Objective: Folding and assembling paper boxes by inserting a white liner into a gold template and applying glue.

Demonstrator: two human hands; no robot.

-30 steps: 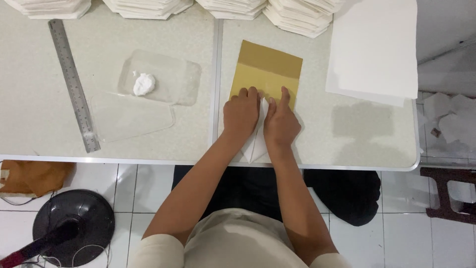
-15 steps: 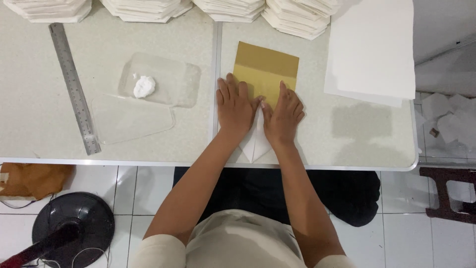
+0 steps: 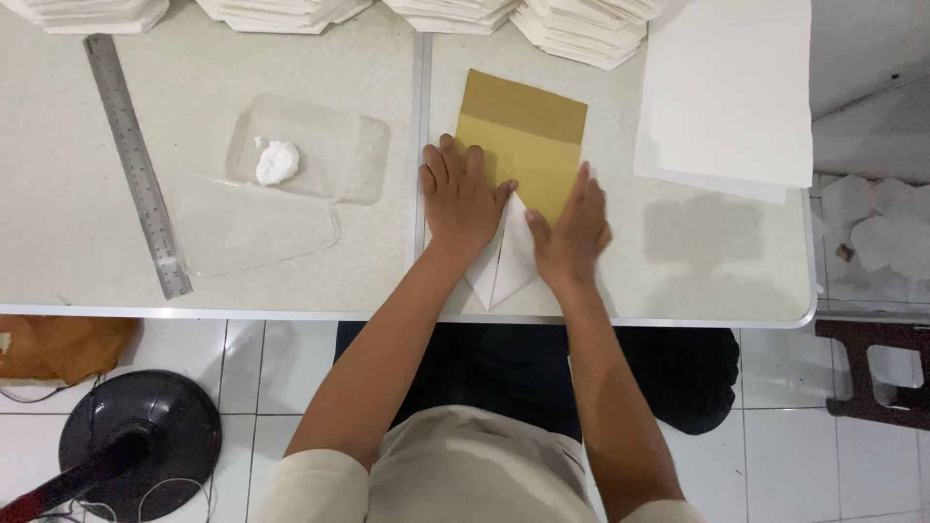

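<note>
Desk (image 3: 291, 281) held our gold sheet (image 3: 523, 145); left hand (image 3: 463, 194) and right hand (image 3: 573, 232) lay flat, open, pressing white corner folds (image 3: 509, 261). Top half unfolded.

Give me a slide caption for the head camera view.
Both hands, left and right, press flat on a gold paper sheet folded to a white point.

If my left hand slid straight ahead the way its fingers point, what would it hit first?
The left hand points toward the table's far edge. Its way looks free along the gold paper's left edge until the stacks of folded white paper, though depth is hard to judge.
</note>
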